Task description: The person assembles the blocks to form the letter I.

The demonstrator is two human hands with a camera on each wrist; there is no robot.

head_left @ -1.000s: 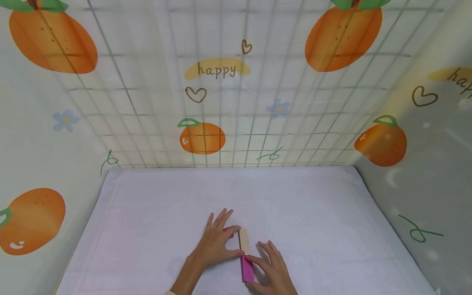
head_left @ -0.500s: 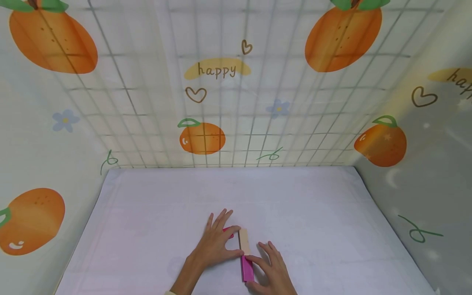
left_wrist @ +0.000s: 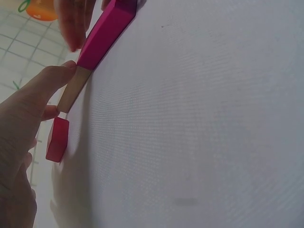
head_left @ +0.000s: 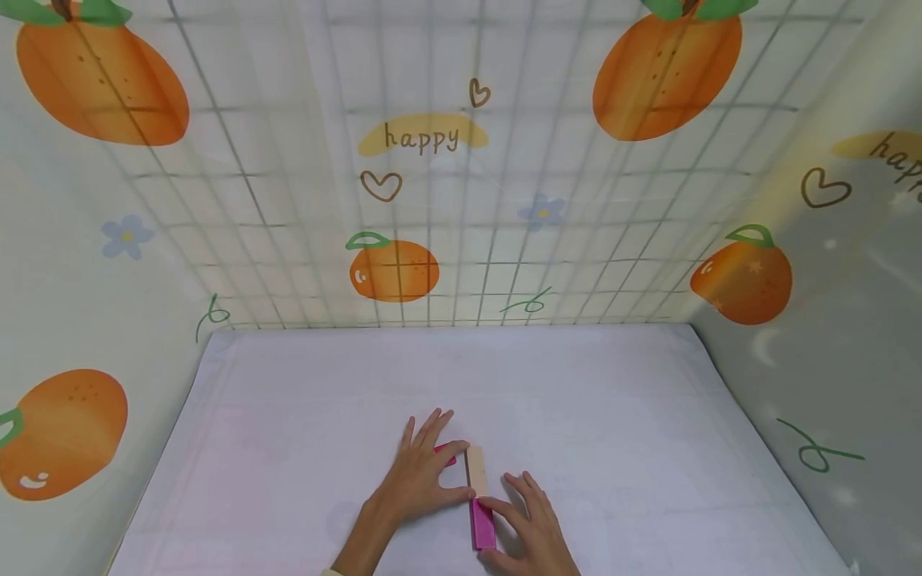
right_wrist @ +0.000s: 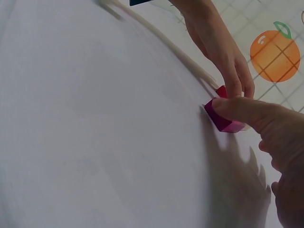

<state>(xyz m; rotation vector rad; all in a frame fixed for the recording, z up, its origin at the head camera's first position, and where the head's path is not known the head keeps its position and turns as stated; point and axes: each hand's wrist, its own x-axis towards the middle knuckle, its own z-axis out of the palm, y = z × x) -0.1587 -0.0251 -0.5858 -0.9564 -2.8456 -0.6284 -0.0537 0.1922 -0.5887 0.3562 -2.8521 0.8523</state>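
Observation:
A plain wooden block (head_left: 478, 470) and a magenta block (head_left: 483, 526) lie end to end in a line on the white cloth. My left hand (head_left: 416, 484) pinches the wooden block lengthwise, index finger at its far end and thumb near the joint. With thumb and index finger at opposite ends, my right hand (head_left: 535, 530) holds the magenta block. Its other fingers are spread off to the side. Beyond the wooden block, a red block (left_wrist: 58, 140) lies on the cloth in the left wrist view. In the head view the left index finger partly covers it.
White cloth (head_left: 612, 432) covers the table. Printed curtains with oranges and grid lines (head_left: 461, 200) rise along its back and both sides. A dark-edged item (right_wrist: 140, 2) shows at the top of the right wrist view.

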